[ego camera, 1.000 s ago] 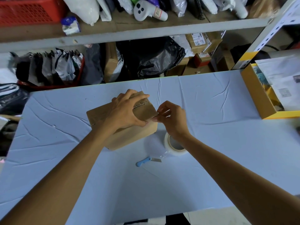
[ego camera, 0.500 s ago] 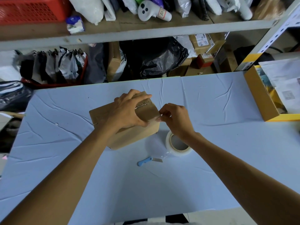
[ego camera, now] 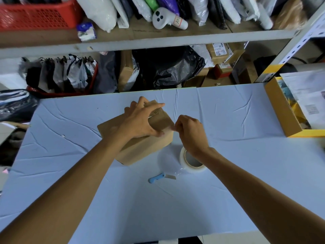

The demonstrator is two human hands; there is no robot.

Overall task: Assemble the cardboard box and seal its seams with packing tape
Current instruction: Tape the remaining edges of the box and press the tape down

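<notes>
At mid-table, cardboard box point(ego camera: 146, 148) sits closed under left hand point(ego camera: 142, 120), fingers spread flat on the top flaps. Right hand point(ego camera: 190, 132) is curled, fingertips pinching what looks like a tape end point(ego camera: 170, 128) at the box's right corner. Step judged: taping the top seam. Next likely needs the strip smoothed down, then the tape roll point(ego camera: 197, 169) and blue cutter point(ego camera: 159, 178).

Brown cardboard box point(ego camera: 146, 150) sits closed on the blue surface point(ego camera: 228, 120), turned at an angle, one corner pointing this way. Printed marks run along its top. A pale, glossy strip of tape point(ego camera: 168, 130) crosses the right top edge. Just beside the near right corner, the roll of clear packing tape point(ego camera: 192, 169) lies flat, its core facing up.
</notes>
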